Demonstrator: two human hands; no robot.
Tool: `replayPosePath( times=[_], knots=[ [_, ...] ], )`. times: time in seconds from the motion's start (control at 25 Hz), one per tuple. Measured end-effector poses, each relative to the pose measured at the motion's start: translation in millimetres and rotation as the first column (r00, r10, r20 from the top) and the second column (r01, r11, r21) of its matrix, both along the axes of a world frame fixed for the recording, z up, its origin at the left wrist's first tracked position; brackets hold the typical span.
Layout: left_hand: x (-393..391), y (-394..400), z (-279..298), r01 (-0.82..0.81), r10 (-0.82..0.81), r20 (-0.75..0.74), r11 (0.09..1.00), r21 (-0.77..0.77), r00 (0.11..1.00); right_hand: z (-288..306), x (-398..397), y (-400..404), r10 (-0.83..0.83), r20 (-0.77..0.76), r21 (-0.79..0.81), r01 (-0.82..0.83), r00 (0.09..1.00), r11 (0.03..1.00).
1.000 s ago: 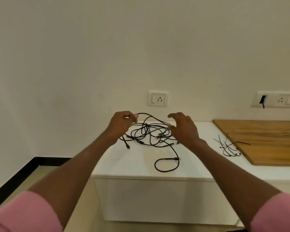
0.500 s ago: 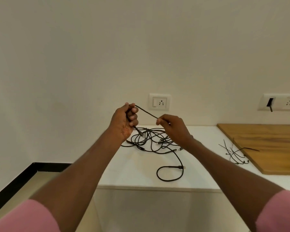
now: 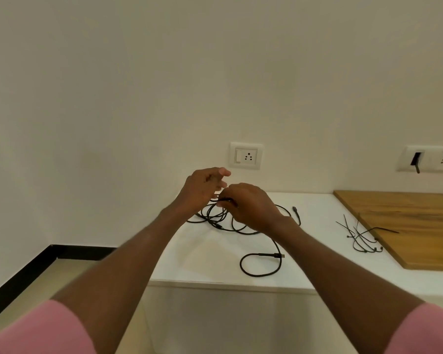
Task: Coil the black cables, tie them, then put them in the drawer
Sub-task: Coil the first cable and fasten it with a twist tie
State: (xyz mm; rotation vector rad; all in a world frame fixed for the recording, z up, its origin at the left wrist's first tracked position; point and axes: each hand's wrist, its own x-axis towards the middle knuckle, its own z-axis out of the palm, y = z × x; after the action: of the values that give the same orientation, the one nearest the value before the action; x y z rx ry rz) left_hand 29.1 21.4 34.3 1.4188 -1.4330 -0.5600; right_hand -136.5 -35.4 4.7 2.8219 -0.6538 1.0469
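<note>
Above the white counter (image 3: pixel 189 256), the left hand (image 3: pixel 202 190) and right hand (image 3: pixel 251 205) meet over the tangled black cables (image 3: pixel 241 226). The right hand's fingers curl round a strand; the left hand's fingers are loosely spread, its grip unclear. One loop trails toward 6 o'clock. Black zip ties (image 3: pixel 361 236) lie at 3 o'clock, beside a wooden board (image 3: pixel 407 221).

Plain indoor room, likely a home or small office. Landmark: white counter (image 3: pixel 215 261) against a bare cream wall. Wall socket (image 3: pixel 246 156) just above it; wooden board (image 3: pixel 407 226) on its right end; black skirting (image 3: pixel 36 267) at floor level, left.
</note>
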Motion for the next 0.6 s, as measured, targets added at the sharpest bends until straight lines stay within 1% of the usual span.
replayPosePath(
  times=[0.08, 0.12, 0.2, 0.36, 0.52, 0.6],
  knots=[
    [3.1, 4.3, -0.1, 0.043, -0.045, 0.063, 0.999, 0.034, 0.997, 7.4, -1.8, 0.5, 0.011, 0.119, 0.057, -0.018, 0.993, 0.998],
    [3.7, 5.3, 0.8, 0.077, -0.080, 0.070, 0.996, 0.045, 0.994, 11.3, -2.6, 0.1, -0.002, 0.165, 0.078, -0.011, 0.986, 0.997],
    [4.3, 8.1, 3.7, 0.135, -0.139, 0.035, 0.986, 0.097, 0.990, 15.3, -3.0, -2.7, -0.028, 0.258, 0.120, -0.004, 0.966, 0.993],
    [4.1, 5.8, 9.9, 0.219, -0.193, -0.138, 0.952, 0.213, 0.972, 14.3, -6.1, -8.5, -0.080, 0.390, 0.210, -0.004, 0.917, 0.978],
    [-0.7, 4.4, 18.1, 0.352, -0.235, -0.388, 0.898, 0.263, 0.891, 18.0, -7.7, -6.6, -0.198, 0.453, 0.294, 0.064, 0.869, 0.954],
    [0.2, 5.4, 18.6, 0.383, -0.222, -0.465, 0.878, 0.287, 0.857, 20.3, -5.2, -3.9, -0.183, 0.502, 0.353, -0.007, 0.846, 0.936]
  ],
)
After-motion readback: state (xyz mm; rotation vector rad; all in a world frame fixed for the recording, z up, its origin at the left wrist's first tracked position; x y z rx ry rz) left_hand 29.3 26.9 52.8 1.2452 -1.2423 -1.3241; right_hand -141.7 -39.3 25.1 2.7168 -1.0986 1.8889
